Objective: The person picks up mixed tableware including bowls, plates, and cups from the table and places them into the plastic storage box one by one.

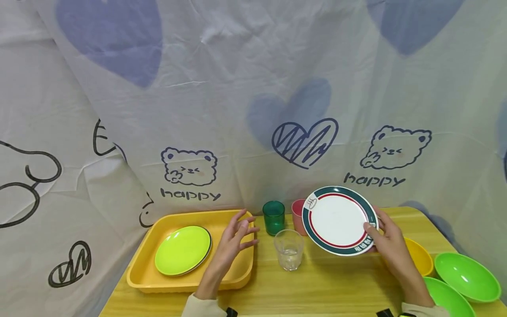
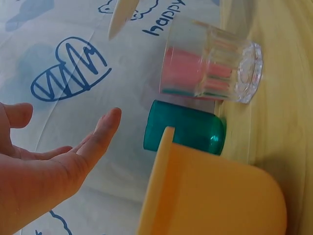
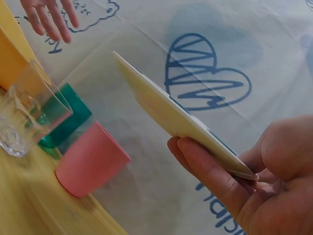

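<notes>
A white plate [image 1: 336, 220] with a dark green rim and a red ring is gripped at its right edge by my right hand [image 1: 390, 237]. The thumb lies on its upper face, and in the right wrist view the fingers [image 3: 210, 169] support the underside. The plate is raised and tilted above the table. My left hand [image 1: 233, 237] is over the right side of a yellow tray [image 1: 192, 288], fingers spread and holding nothing. Inside that tray lies a yellow-green plate [image 1: 183, 250], with a dark edge of another showing beneath it.
A clear glass [image 1: 289, 251] stands between the hands, with a green cup [image 1: 274, 218] and a pink cup [image 3: 93, 161] behind it. At the right are a yellow bowl [image 1: 420, 257] and two green bowls [image 1: 467, 275]. A printed cloth [image 1: 245, 110] hangs behind the wooden table [image 1: 317, 290].
</notes>
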{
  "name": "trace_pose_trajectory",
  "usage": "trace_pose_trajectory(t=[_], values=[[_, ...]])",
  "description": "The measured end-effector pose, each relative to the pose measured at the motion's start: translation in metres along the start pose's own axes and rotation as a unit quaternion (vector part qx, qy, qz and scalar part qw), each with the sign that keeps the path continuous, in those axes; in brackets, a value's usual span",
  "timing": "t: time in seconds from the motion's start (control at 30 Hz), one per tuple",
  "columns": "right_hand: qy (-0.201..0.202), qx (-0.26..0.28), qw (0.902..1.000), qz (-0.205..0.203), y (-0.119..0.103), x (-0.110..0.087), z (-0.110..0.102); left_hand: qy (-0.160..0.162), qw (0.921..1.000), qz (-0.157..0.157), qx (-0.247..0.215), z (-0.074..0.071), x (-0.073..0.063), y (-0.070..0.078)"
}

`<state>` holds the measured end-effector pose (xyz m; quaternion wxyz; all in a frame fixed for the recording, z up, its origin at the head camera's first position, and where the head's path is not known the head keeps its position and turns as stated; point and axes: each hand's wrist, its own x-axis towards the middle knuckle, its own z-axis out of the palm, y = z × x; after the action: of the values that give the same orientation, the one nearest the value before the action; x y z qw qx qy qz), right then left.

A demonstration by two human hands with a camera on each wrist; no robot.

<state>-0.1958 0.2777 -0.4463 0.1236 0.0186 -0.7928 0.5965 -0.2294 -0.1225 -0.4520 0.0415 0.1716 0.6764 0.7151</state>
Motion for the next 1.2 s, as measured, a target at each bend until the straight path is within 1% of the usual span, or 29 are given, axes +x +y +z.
trace_pose_trajectory(t=[0.23, 0.5, 0.63, 0.9, 0.97, 1.07, 1.2], values=[[-0.028, 0.019, 0.9994, -0.002, -0.002, 0.000, 0.014, -0.012, 0.9997, -0.018, -0.011, 0.009, 0.002, -0.003], [-0.050, 0.003, 0.9987, 0.005, -0.007, -0.001, 0.030, -0.023, 0.9993, -0.027, -0.008, 0.021, 0.005, -0.006], [-0.063, 0.011, 0.9979, 0.012, -0.009, -0.001, 0.037, -0.030, 0.9989, -0.033, -0.011, 0.027, 0.006, -0.008], [-0.085, 0.018, 0.9957, 0.031, -0.011, -0.003, 0.055, -0.041, 0.9976, -0.050, -0.024, 0.032, 0.006, -0.013], [-0.092, 0.018, 0.9950, 0.033, -0.012, -0.003, 0.060, -0.044, 0.9974, -0.053, -0.021, 0.032, 0.005, -0.013], [-0.102, 0.011, 0.9941, 0.035, -0.014, -0.003, 0.068, -0.044, 0.9975, -0.055, -0.004, 0.032, 0.004, -0.014], [-0.116, 0.016, 0.9922, 0.041, -0.015, -0.004, 0.077, -0.038, 0.9974, -0.058, 0.020, 0.031, 0.005, -0.014]])
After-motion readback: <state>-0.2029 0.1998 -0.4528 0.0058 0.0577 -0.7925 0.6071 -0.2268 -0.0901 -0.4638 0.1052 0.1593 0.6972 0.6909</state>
